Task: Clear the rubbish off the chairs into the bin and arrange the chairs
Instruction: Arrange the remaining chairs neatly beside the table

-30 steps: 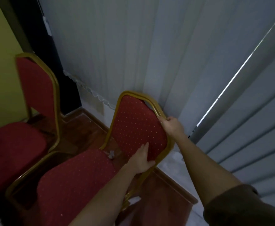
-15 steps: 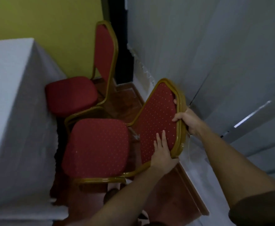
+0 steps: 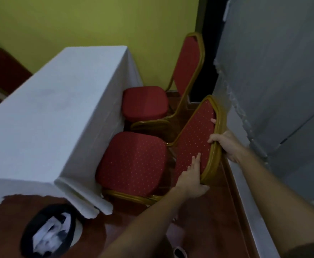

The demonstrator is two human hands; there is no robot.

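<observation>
Gold rim (image 3: pixel 211 164) of the chair (image 3: pixel 133 162) back sits in curled fingers of the right hand (image 3: pixel 226 146); the left hand (image 3: pixel 190 178) pinches it, fingers straight on the pad, thumb behind. Seat edge meets the table (image 3: pixel 59 108) cloth; bin (image 3: pixel 25 239) near left, blinds (image 3: pixel 273 90) close right.

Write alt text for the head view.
Two hands hold the near chair by its backrest, the right hand gripping the frame, the left hand at its lower edge. A second chair stands beyond, beside a white-clothed table; a bin of rubbish sits on the floor.
</observation>
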